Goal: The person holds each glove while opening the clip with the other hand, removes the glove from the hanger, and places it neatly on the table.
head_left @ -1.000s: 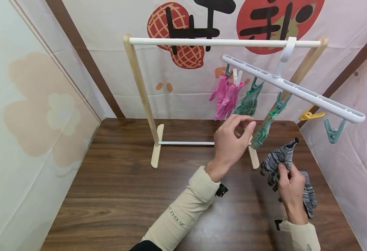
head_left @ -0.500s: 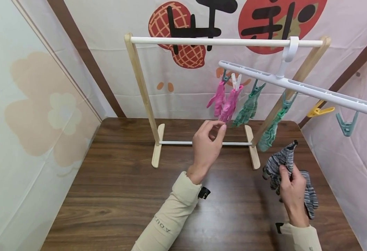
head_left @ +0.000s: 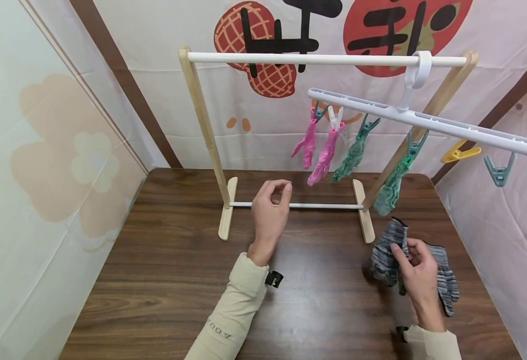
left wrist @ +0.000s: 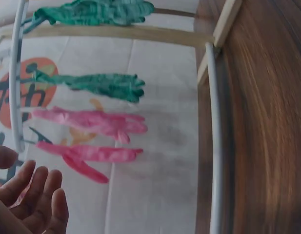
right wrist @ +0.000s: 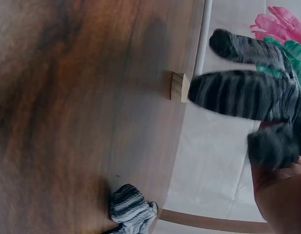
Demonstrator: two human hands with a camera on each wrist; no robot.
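Observation:
My right hand (head_left: pixel 420 275) pinches a grey-and-black striped knit glove (head_left: pixel 387 255) over the table's right side. In the right wrist view this glove's fingers (right wrist: pixel 238 95) dangle from the hand. A matching striped glove (head_left: pixel 447 282) lies on the table beside that hand, partly behind it. My left hand (head_left: pixel 269 212) hovers before the rack's lower bar, loosely curved and holding nothing. To its right hang two pink gloves (head_left: pixel 326 157) and two green gloves (head_left: pixel 394 187), clipped under a white hanger (head_left: pixel 470 131).
The hanger hooks on the white top bar (head_left: pixel 290 59) of a wooden rack, near its right post. A yellow clip (head_left: pixel 460 152) and a teal clip (head_left: pixel 499 172) hang without gloves at its right end. Printed cloth (head_left: pixel 191 100) stands behind the dark wood table (head_left: pixel 164 280).
My left hand has drawn back left, away from the hanging gloves. The hanger has swung and turned with its gloves. My right hand has tilted and lowered the striped glove slightly.

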